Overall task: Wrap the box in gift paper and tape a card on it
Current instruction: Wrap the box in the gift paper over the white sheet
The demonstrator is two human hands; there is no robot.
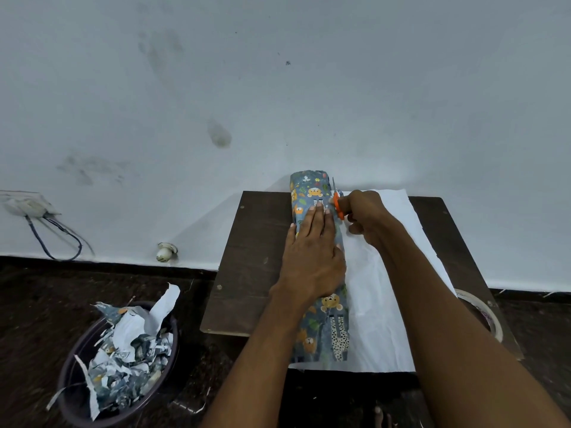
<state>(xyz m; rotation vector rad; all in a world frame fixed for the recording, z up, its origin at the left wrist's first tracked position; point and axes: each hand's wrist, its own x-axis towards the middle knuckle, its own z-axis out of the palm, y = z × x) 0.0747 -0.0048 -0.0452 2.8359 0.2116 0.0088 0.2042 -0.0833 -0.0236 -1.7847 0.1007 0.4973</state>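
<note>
Pressing flat on the gift paper point(321, 332), left hand point(312, 257) lies with fingers point(318, 216) straight, over the paper-covered box point(307, 193) at the brown counter point(256, 257) centre. Right hand point(366, 214) grips orange scissors point(337, 202), fingers curled through handles, blades at paper's right edge. Tape roll point(491, 316) sits right; scrap-filled bin point(117, 362) on floor, left.

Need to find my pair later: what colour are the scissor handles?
Orange. The scissors show in the head view, gripped by the right hand.
</note>
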